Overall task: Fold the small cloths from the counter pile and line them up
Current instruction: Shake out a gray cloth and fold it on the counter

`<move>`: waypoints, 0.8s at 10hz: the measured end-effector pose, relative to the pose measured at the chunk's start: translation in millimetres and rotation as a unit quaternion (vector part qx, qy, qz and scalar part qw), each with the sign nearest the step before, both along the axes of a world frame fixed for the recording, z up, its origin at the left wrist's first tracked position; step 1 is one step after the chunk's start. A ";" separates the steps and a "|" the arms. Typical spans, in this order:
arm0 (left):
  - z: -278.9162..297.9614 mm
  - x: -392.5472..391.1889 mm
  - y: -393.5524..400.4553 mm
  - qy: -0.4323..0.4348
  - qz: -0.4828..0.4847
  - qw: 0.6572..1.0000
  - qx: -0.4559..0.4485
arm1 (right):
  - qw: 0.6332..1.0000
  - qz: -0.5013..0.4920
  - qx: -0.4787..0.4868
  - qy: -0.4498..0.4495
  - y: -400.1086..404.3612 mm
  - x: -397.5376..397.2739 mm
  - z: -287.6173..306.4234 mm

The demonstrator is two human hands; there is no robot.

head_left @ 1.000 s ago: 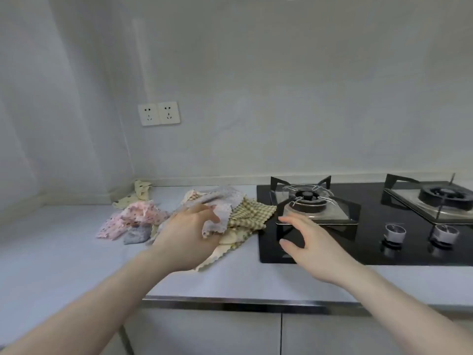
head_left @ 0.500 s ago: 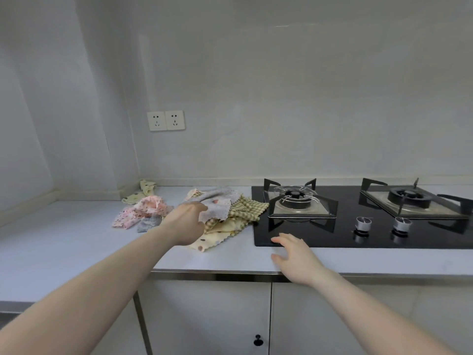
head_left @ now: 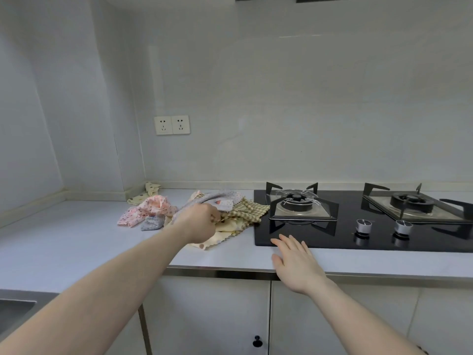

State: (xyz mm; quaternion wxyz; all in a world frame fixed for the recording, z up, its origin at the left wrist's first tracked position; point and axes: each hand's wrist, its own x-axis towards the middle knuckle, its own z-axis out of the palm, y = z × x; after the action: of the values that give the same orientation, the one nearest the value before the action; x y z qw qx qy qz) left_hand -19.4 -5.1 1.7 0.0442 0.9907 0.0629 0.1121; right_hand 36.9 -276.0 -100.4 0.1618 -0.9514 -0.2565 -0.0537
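A pile of small cloths lies on the white counter point(head_left: 64, 247) left of the hob. On top is a grey dotted cloth point(head_left: 225, 199), over a yellow checked cloth point(head_left: 247, 212) and a cream cloth point(head_left: 222, 235). A pink floral cloth point(head_left: 147, 210) and a small grey cloth point(head_left: 152, 223) lie to the left. A cream spotted cloth point(head_left: 146, 193) sits in the back corner. My left hand point(head_left: 202, 221) is in the pile, fingers curled round the grey dotted cloth. My right hand point(head_left: 294, 260) hovers flat and open at the counter's front edge, by the hob's corner.
A black glass gas hob point(head_left: 358, 242) with two burners and two knobs point(head_left: 363, 225) fills the counter's right side. A double wall socket point(head_left: 172, 125) is above the pile. White cabinet doors are below, and a sink corner point(head_left: 12, 308) shows at lower left.
The view has pulled back and risen. My right hand has drawn back from over the hob to the counter's front edge. My left hand stays gripping in the pile.
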 end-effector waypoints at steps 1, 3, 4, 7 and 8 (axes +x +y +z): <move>15.0 5.6 1.4 -0.068 0.019 0.997 0.007 | 1.000 0.000 0.003 -0.009 0.6 1.3 -0.3; 25.6 17.5 -7.1 0.029 -0.038 0.999 0.005 | 1.000 0.002 0.001 -0.013 -0.2 1.6 -2.4; 24.3 21.9 -11.5 0.025 -0.036 0.999 0.012 | 1.000 0.001 0.001 -0.014 -0.9 2.5 -1.9; 36.9 32.9 -3.1 -0.114 0.017 0.992 -0.060 | 1.000 0.000 -0.001 -0.017 -1.3 0.6 -1.6; 30.4 34.8 -5.3 -0.047 0.005 0.998 -0.032 | 1.000 0.000 -0.003 -0.019 -1.4 0.8 -2.2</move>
State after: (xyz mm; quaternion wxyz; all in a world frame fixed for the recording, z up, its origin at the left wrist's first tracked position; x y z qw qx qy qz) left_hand 15.4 -10.3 32.1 0.0786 0.9821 0.0698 0.1564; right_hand 37.7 -277.4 -102.6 0.1542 -0.9506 -0.2600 -0.0709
